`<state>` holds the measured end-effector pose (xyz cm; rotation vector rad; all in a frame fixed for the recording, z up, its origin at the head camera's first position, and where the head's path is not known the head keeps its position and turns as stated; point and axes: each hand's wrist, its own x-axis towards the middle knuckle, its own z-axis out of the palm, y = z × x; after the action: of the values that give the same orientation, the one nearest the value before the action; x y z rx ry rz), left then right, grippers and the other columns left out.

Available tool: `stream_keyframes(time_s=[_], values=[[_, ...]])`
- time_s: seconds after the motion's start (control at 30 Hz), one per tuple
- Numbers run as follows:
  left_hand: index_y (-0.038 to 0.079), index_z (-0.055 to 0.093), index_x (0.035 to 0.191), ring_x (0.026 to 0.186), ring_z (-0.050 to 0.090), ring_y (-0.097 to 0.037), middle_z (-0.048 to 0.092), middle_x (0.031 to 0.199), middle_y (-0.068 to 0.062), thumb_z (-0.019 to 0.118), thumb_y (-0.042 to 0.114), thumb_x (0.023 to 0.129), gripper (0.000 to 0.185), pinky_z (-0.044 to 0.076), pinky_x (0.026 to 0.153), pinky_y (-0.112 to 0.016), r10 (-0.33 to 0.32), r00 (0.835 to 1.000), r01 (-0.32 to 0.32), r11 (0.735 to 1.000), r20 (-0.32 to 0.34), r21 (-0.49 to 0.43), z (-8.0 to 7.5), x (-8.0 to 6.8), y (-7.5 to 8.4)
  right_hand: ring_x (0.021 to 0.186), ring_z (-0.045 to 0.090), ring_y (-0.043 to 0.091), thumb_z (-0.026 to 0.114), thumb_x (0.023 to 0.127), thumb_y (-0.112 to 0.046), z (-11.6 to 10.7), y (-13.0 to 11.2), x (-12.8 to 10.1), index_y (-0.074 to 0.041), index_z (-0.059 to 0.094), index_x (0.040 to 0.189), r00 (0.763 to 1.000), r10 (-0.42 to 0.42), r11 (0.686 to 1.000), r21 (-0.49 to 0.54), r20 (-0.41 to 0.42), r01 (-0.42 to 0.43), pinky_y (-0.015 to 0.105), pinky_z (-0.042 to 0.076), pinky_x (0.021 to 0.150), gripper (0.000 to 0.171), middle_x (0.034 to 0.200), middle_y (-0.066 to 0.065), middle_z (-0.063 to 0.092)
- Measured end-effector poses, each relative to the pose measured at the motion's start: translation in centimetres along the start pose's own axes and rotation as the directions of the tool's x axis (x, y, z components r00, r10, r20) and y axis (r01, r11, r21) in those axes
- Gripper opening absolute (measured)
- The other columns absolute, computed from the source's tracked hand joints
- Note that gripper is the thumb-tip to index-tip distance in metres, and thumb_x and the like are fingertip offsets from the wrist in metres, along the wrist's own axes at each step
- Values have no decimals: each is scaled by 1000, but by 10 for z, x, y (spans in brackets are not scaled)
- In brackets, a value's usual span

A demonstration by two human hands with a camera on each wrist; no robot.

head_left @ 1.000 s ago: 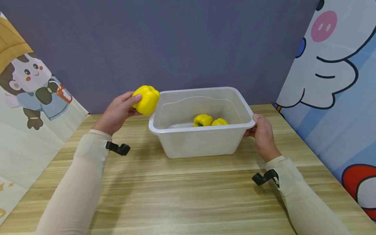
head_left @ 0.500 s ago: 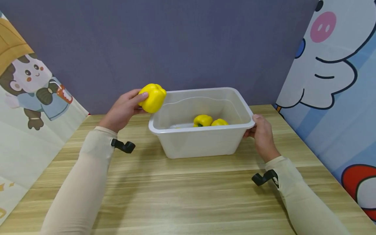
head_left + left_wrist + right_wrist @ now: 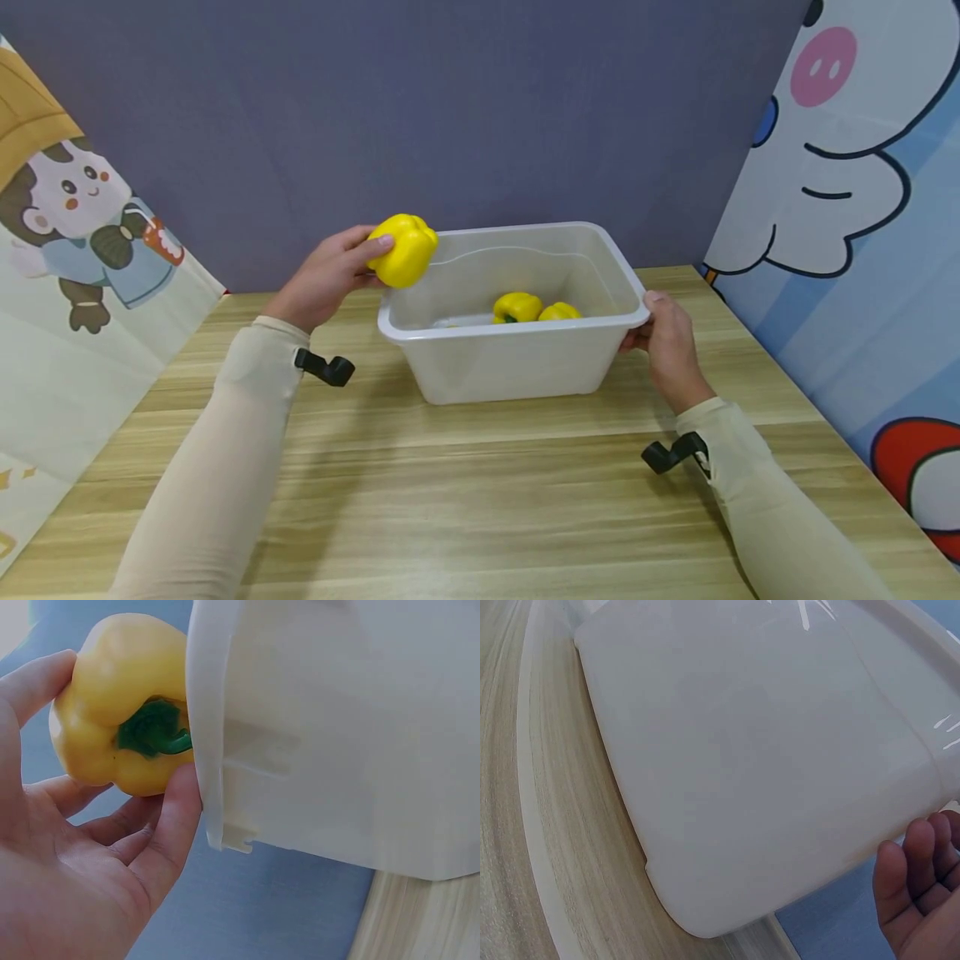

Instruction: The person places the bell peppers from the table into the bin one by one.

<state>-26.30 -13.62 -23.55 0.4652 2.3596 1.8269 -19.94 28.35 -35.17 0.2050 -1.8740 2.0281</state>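
My left hand (image 3: 330, 275) grips a yellow bell pepper (image 3: 405, 238) in the air, just at the left rim of a translucent white plastic tub (image 3: 517, 358). The left wrist view shows the pepper (image 3: 120, 712) stem-side toward my palm, with my fingers (image 3: 169, 825) curled round it beside the tub's rim (image 3: 206, 750). Two more yellow peppers (image 3: 517, 307) (image 3: 561, 312) lie inside the tub. My right hand (image 3: 667, 342) holds the tub's right rim, thumb on top. The right wrist view shows the tub wall (image 3: 765, 772) and my fingertips (image 3: 919, 885) beneath the rim.
The tub stands on a wooden table (image 3: 480, 500) with bare surface in front of it. A dark purple wall (image 3: 450, 108) closes the back. Cartoon-printed panels stand at the left (image 3: 67, 250) and right (image 3: 847, 208) sides.
My left hand has carried the pepper rightward and slightly up, from beside the tub's left rim to over its edge. The right hand and tub have stayed put.
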Motion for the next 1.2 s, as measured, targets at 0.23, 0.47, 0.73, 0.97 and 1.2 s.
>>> stream_keyframes(time_s=[0.23, 0.47, 0.73, 0.97, 1.2], values=[[8, 49, 143, 109, 57, -26, 55, 131, -11, 64, 47, 97, 62, 53, 91, -31, -13, 1000, 12, 999, 23, 37, 1, 2, 3, 57, 58, 15, 36, 105, -24, 0, 1, 1, -5, 53, 93, 1000, -7, 1000, -15, 11, 7, 29, 54, 54, 28, 71, 2, 62], [9, 49, 144, 110, 58, -26, 55, 131, -12, 64, 46, 98, 61, 49, 99, -40, -39, 998, 37, 997, 43, 67, 3, 4, 9, 57, 58, 15, 35, 105, -24, -1, 0, 0, -3, 53, 94, 1000, 1, 1000, -31, 4, -1, 29, 54, 54, 29, 71, 2, 62], [11, 48, 144, 110, 59, -28, 56, 130, -12, 66, 48, 95, 64, 48, 101, -45, -49, 997, 44, 995, 60, 87, 6, 9, 13, 58, 59, 15, 36, 105, -26, -2, 3, 1, -4, 54, 95, 1000, -1, 999, -46, 12, 2, 28, 55, 55, 31, 73, 3, 62], [12, 49, 145, 112, 57, -27, 56, 132, -10, 65, 49, 96, 64, 47, 101, -43, -22, 999, 17, 995, 49, 96, 9, 11, 19, 58, 59, 14, 37, 106, -29, -2, 0, 2, 0, 56, 98, 1000, -11, 998, -63, 22, 12, 28, 55, 56, 35, 76, 3, 63], [14, 50, 144, 112, 57, -27, 55, 132, -9, 67, 50, 94, 64, 48, 100, -41, -28, 998, 22, 994, 57, 103, 13, 17, 22, 59, 60, 14, 36, 106, -29, -3, 1, 1, -2, 56, 99, 1000, -7, 998, -66, 18, 8, 28, 55, 56, 34, 76, 3, 63]])
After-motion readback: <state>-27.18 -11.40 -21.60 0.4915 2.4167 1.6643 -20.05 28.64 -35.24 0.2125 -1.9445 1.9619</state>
